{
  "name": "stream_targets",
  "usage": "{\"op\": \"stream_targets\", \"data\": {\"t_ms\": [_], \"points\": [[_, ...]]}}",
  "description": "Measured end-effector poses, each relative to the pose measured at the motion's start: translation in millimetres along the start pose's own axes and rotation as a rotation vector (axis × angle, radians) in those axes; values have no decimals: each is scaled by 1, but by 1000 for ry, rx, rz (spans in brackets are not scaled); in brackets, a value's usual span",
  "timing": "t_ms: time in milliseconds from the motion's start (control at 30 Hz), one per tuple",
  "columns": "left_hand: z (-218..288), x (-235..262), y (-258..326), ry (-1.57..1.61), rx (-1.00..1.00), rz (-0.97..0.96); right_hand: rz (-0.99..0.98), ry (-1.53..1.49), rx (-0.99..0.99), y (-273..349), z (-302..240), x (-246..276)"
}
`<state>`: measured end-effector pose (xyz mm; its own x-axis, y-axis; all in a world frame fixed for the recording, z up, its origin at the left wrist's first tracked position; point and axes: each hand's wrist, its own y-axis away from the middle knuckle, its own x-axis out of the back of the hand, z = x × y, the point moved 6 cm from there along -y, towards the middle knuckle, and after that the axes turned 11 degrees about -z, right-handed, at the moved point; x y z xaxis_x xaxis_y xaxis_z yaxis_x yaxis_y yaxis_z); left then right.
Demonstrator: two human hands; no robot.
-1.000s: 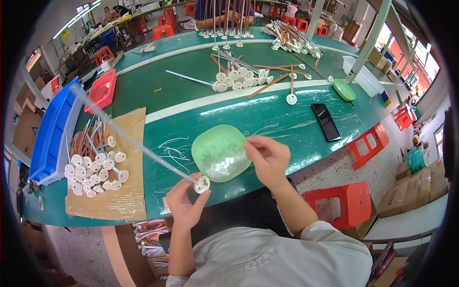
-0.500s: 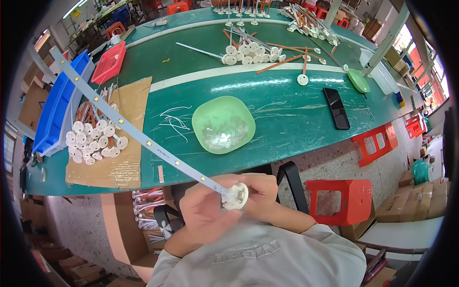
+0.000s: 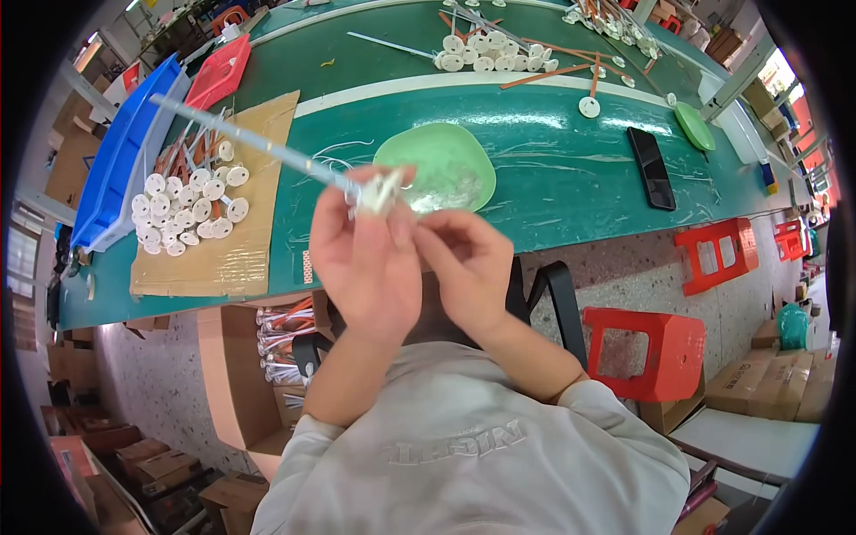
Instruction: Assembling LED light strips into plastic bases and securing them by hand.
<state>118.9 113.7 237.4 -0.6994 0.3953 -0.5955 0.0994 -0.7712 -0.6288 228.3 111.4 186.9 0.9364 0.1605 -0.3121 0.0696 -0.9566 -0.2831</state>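
Note:
My left hand [image 3: 366,267] is closed around the lower end of a long, thin LED strip [image 3: 254,147], which slants up to the far left. At that end, a white round plastic cap [image 3: 381,193] tilts between the fingers, slightly blurred. Close beside it is my right hand [image 3: 468,272], its thumb and fingers pinched together. Whatever they pinch is too small or hidden to make out. Just beyond the hands, a light green bowl [image 3: 419,138] holds small clear pieces. My left fingers partly cover its near left edge.
A pile of white-capped strips [image 3: 183,209] lies on flat cardboard [image 3: 205,278] at left, beside a blue bin [image 3: 125,156] and a red tray [image 3: 218,71]. More capped strips [image 3: 490,53] lie farther back. A black phone [image 3: 652,169] is at right. Red stools [image 3: 646,357] stand nearby.
Both hands have risen from near my chest to over the table's front edge, carrying the LED strip. The strip has turned nearly edge-on and its cap has tipped. The whole view has shifted too.

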Motion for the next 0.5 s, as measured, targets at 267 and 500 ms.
{"op": "stream_targets", "data": {"t_ms": [267,500], "points": [[-39,35,-50,-25,229,208,7,426,245,-49,-17,18],[-56,59,-55,-81,396,213,56,456,179,-33,-26,45]]}}
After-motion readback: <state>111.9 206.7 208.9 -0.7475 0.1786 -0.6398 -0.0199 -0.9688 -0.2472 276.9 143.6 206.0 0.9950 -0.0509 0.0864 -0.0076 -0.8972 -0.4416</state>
